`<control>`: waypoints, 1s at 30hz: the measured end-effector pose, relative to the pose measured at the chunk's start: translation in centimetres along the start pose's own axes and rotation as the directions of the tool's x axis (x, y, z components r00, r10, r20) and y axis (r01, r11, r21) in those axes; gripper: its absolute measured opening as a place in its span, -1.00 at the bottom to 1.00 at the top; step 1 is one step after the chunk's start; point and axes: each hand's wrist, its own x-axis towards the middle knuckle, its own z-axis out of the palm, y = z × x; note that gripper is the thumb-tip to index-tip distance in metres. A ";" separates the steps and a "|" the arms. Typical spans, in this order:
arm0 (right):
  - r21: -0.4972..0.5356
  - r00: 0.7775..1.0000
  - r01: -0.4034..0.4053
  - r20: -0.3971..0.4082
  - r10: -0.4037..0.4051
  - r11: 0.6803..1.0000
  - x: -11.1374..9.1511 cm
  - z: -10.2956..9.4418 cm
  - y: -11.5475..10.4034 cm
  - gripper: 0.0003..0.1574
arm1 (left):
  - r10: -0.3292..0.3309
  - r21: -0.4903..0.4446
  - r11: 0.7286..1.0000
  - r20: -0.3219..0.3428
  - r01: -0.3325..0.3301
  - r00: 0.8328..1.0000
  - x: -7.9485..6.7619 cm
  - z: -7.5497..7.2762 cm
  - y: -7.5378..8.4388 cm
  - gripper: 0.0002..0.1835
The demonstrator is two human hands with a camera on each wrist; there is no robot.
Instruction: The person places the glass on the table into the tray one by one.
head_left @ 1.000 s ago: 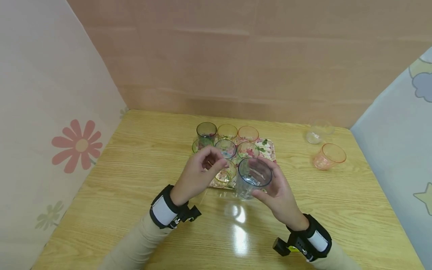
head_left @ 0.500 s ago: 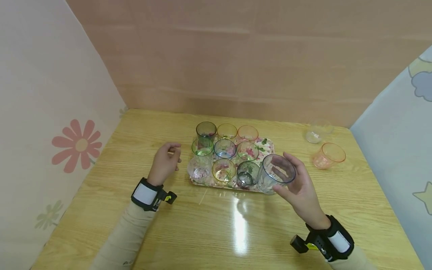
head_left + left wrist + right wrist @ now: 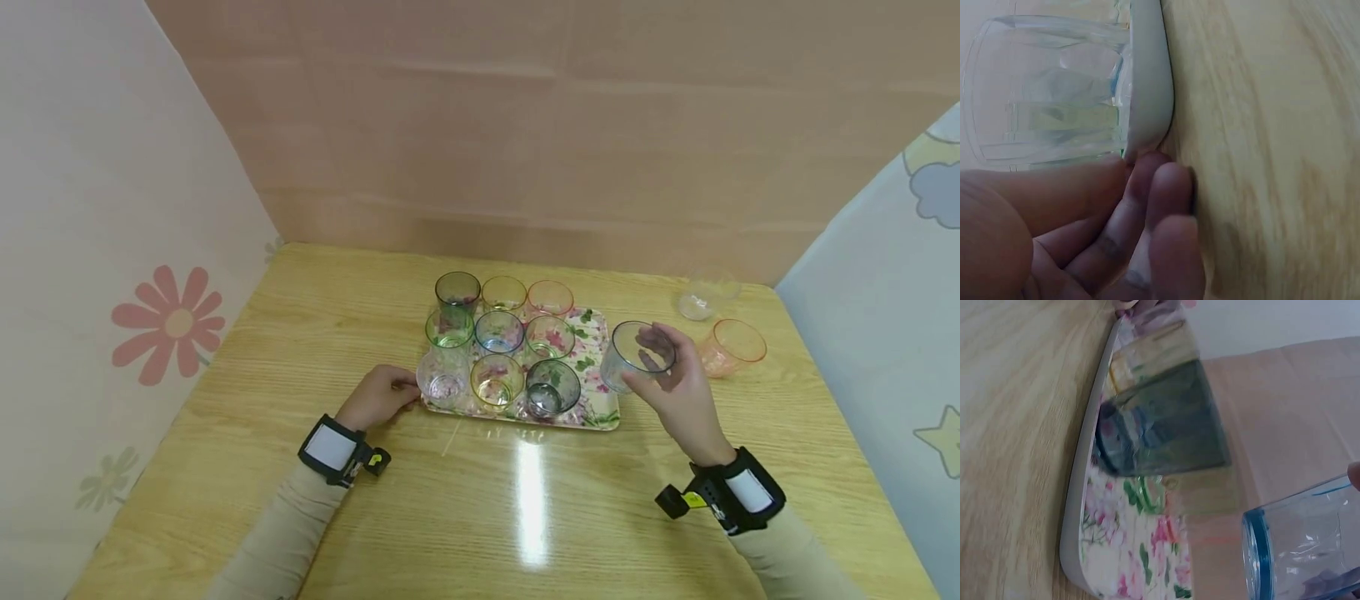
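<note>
My right hand (image 3: 678, 392) holds a blue-rimmed clear cup (image 3: 621, 371) over the right end of the floral tray (image 3: 600, 414); the right wrist view shows the cup's blue base (image 3: 1260, 553) raised above the pattern. At the tray's near left corner is my left hand (image 3: 378, 396). In the left wrist view its thumb and fingers pinch the tray's white rim (image 3: 1150, 81). Beside that corner stands a clear cup (image 3: 444, 382) on the tray. A yellow-rimmed cup (image 3: 497, 382) and a dark grey cup (image 3: 552, 388) complete that front row.
Behind them on the tray stand green-rimmed (image 3: 450, 329), blue-rimmed (image 3: 500, 333) and other coloured cups. To the right, an orange-rimmed cup (image 3: 731, 348) and a clear cup (image 3: 699, 304) are on the wooden table (image 3: 420, 508). A tan backdrop (image 3: 525, 150) closes the far side.
The right hand has carried the blue-rimmed cup rightward from the tray's front. The left hand has moved left off the cups, then down to the tray's left corner, where it now pinches the rim.
</note>
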 end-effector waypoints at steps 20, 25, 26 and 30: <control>-0.267 0.958 -0.277 -0.003 0.286 0.923 5.7 1.0 4.1 0.02 | -0.071 -0.065 0.996 -0.033 0.068 0.997 0.5 0.4 -1.0 -0.78; -0.312 0.951 -0.295 -0.007 0.308 0.903 6.8 1.3 5.1 0.03 | -0.086 -0.039 0.996 -0.040 0.084 0.996 0.4 0.4 -0.8 -0.78; -0.322 0.949 -0.300 -0.009 0.314 0.898 6.9 1.3 5.2 0.04 | -0.086 -0.034 0.996 -0.041 0.085 0.995 0.3 0.4 -0.8 -0.77; -0.343 0.940 -0.323 -0.010 0.341 0.882 7.3 1.5 5.7 0.08 | -0.087 -0.027 0.996 -0.045 0.085 0.995 0.3 0.4 -0.7 -0.78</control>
